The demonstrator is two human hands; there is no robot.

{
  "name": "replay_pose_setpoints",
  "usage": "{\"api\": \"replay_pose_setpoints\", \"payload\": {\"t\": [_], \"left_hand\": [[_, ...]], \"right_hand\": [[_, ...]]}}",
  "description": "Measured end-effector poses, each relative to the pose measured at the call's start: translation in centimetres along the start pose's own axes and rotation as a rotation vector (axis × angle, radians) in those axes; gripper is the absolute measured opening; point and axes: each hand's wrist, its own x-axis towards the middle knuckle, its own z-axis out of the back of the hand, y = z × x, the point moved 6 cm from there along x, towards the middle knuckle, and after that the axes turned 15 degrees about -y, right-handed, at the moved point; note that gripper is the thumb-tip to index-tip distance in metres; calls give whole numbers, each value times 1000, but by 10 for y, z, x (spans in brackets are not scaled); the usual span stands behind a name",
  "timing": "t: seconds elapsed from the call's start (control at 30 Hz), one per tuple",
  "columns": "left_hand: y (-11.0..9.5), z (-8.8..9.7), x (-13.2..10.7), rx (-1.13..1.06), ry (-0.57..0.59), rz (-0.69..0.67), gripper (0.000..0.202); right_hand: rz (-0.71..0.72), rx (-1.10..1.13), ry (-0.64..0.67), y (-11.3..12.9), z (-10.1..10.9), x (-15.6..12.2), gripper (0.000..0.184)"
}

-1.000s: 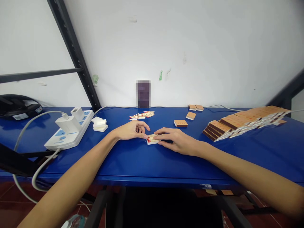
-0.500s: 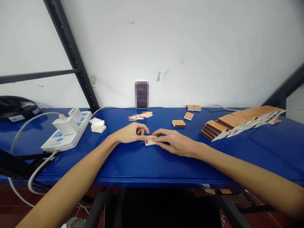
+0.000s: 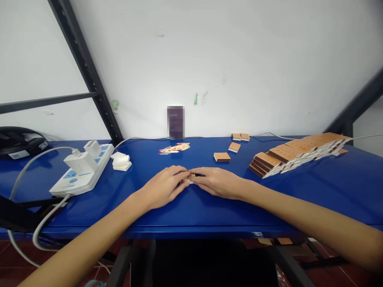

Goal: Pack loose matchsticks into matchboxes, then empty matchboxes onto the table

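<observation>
Between my two hands a small white matchbox tray with matches in it lies on the blue table. My left hand grips its left end, the thumb at the near side and the fingers over the far side. From the other end my right hand holds it, fingers reaching over the top. Most of the tray is hidden under the fingertips, which nearly meet. Beyond my hands is a loose heap of matches with red heads. White empty trays are piled further left.
Several brown matchboxes lie scattered behind my right hand. A long stepped stack of matchboxes stands at the right. On the left is a white power strip with plugs and cables. A dark pixelated rectangle stands against the wall.
My left hand has turned flatter and come nearer, its fingers now over the tray. Both hands cover more of the tray than before. The whole view has shifted slightly.
</observation>
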Motion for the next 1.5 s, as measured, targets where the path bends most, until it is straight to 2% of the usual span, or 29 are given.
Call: {"api": "replay_pose_setpoints", "payload": {"t": [0.1,0.23,0.3,0.37,0.43,0.53,0.6,0.7,0.8,0.87,1.13,1.33,1.5], "left_hand": [[-6,-5,-3,90,-14,-59,34],[-2,-6,-1,113,-47,-81,33],[0,-5,-1,121,-53,-86,34],[0,-4,-2,134,-50,-95,34],[-1,-4,-3,144,-37,-100,35],[-1,-5,-4,147,-4,-91,37],[-1,-5,-6,134,15,-97,37],[0,-5,-7,112,29,-91,38],[2,-5,-8,93,30,-60,39],[3,-5,-8,72,28,-54,40],[6,-4,-8,-21,68,-19,41],[11,-1,-8,-132,6,55,39],[13,1,-7,-195,-17,84,37]], "right_hand": [[-138,176,-52,-5,3,2,32],[-457,392,-102,-26,12,0,34],[-531,297,-124,-42,21,-5,39],[-535,78,-128,-61,30,-12,45],[-540,-111,-57,-79,32,-23,53],[-539,-193,81,-93,27,-36,48],[-510,-141,94,-86,26,-36,41],[-482,22,60,-60,24,-27,37],[-495,133,53,-38,19,-16,37],[-516,167,47,-31,17,-11,34],[-565,245,33,-32,17,-4,30],[-648,373,27,-35,22,-1,31],[-637,414,34,-32,24,6,29]]}}
